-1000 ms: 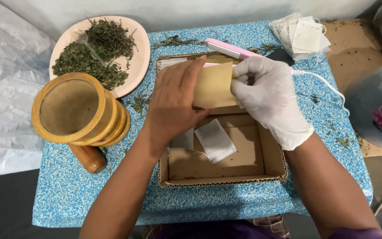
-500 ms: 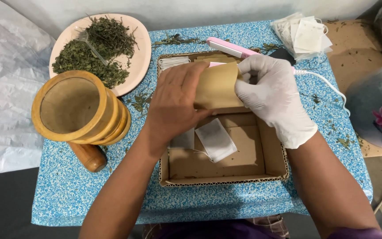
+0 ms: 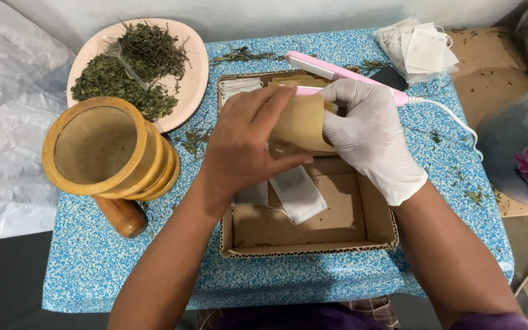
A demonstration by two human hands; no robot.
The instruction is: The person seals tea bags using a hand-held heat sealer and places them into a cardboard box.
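My bare left hand [image 3: 245, 146] and my white-gloved right hand [image 3: 368, 137] both grip a small brown paper envelope [image 3: 304, 125] above a shallow cardboard box [image 3: 374, 235]. The left hand's fingers lie across the envelope's front, and the right hand pinches its right edge. Under the hands, a white filter tea bag [image 3: 297, 194] lies on the box floor with a second pale bag [image 3: 252, 194] beside it. More brown envelopes [image 3: 291, 78] are stacked at the box's far end.
A pink sealing iron [image 3: 331, 70] with a white cord [image 3: 453, 116] lies behind the box. A wooden mortar [image 3: 102, 153] and pestle [image 3: 122, 217] stand at left, before a pink plate [image 3: 194, 73] of dried herbs. Empty filter bags [image 3: 420, 49] are piled at back right.
The left hand's fingers have spread further over the envelope, and both hands have shifted it slightly left. The tea bags in the box have not moved.
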